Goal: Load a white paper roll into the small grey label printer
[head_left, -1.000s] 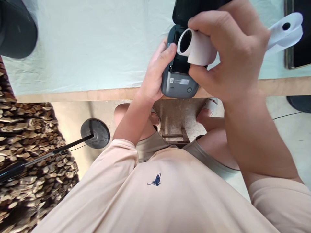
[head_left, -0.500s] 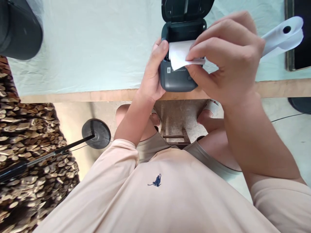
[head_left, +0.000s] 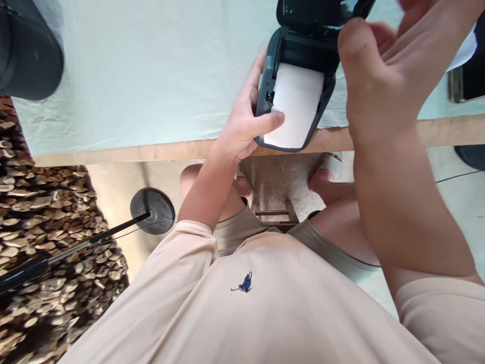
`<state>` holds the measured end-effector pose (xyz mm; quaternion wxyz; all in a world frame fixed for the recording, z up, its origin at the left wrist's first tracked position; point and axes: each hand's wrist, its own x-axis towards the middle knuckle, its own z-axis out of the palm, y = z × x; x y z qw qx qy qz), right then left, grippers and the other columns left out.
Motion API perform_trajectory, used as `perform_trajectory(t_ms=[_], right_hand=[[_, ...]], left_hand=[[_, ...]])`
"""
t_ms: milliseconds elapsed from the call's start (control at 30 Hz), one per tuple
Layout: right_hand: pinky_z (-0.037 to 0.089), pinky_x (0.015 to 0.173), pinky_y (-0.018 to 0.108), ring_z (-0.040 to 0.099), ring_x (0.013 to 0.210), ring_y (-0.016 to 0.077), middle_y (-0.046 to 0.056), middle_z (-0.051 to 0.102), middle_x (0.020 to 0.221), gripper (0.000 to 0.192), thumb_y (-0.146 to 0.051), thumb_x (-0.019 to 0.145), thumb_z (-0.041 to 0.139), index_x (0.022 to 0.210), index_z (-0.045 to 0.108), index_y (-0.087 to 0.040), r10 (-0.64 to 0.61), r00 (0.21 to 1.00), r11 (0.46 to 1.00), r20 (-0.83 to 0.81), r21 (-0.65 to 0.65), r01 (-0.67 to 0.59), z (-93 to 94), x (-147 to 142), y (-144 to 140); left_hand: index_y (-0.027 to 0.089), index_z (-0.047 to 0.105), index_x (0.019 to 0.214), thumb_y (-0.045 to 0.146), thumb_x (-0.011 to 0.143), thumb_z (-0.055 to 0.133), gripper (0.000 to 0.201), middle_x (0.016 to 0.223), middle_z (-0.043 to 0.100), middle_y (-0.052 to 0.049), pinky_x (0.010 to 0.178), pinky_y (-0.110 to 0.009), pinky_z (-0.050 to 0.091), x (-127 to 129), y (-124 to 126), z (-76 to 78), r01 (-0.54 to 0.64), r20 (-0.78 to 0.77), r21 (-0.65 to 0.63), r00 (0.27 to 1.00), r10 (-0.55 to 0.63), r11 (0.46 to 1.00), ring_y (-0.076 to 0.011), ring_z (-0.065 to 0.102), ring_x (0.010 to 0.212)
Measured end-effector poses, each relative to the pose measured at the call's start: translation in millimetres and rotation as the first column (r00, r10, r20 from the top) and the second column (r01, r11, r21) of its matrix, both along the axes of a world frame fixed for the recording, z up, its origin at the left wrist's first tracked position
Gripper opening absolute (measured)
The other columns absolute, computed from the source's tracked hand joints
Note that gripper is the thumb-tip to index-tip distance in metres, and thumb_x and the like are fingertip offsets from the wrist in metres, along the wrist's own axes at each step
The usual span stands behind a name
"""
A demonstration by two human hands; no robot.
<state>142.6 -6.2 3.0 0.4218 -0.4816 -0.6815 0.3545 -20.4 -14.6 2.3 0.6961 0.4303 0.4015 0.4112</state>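
Above the table's front edge is a dark portable label printer (head_left: 305, 48), tilted, with its lid (head_left: 312, 15) swung up. My left hand (head_left: 246, 119) grips it from the left side, the thumb pressing on a white paper strip (head_left: 301, 101). That strip comes out of the paper compartment and lies flat over the printer's front. My right hand (head_left: 390, 76) is at the right edge of the raised lid, thumb against it; its other fingers are partly hidden behind the hand and cut off by the frame.
A pale cloth (head_left: 151, 71) covers the table, with a wooden front edge (head_left: 151, 153). A dark cylindrical object (head_left: 32, 55) stands at left. A black flat device (head_left: 468, 83) and a white paper piece (head_left: 464, 50) lie at right. Below is a stand's round base (head_left: 153, 215).
My right hand has let go of the paper strip and moved up and right to the lid. The printer has turned clockwise, and my left thumb now rests on the paper.
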Motion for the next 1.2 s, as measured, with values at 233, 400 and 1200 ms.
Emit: perform_trajectory(t_ms=[233, 400, 1200], right_hand=[[0.043, 0.066, 0.009, 0.047, 0.107, 0.0051, -0.004, 0.043, 0.105, 0.047, -0.06, 0.077, 0.027, 0.107, 0.047, -0.03, -0.041, 0.995, 0.998, -0.091, 0.038, 0.045, 9.5, 3, -1], [0.045, 0.088, 0.015, 0.043, 0.111, 0.0056, -0.004, 0.045, 0.108, 0.036, -0.04, 0.072, 0.051, 0.107, 0.049, -0.031, -0.099, 0.992, 0.969, 0.078, 0.233, 0.078, 13.6, -4, -6], [0.041, 0.06, 0.008, 0.048, 0.086, -0.0006, -0.003, 0.048, 0.101, 0.04, -0.041, 0.071, 0.053, 0.107, 0.047, -0.026, -0.154, 0.986, 0.979, 0.06, 0.142, 0.144, 17.4, -7, -16]], left_hand=[[0.024, 0.029, 0.131, 0.03, 0.077, 0.035, 0.055, 0.085, 0.06, -0.001, 0.083, -0.027, 0.047, 4, -1, 1.9, -0.111, -0.052, -0.146, 0.993, 0.104, 0.983, -0.0159, 0.057, 0.103], [0.028, 0.022, 0.134, 0.046, 0.076, 0.04, 0.064, 0.089, 0.063, -0.001, 0.088, -0.027, 0.047, 6, 3, 2.7, -0.299, 0.058, -0.431, 0.932, 0.357, 0.851, -0.0167, 0.055, 0.107], [0.025, 0.039, 0.115, 0.014, 0.074, 0.049, 0.044, 0.092, 0.061, 0.002, 0.068, -0.017, 0.048, -3, 5, -4.3, 0.054, 0.174, 0.042, 0.983, -0.061, 0.998, -0.0117, 0.062, 0.087]])
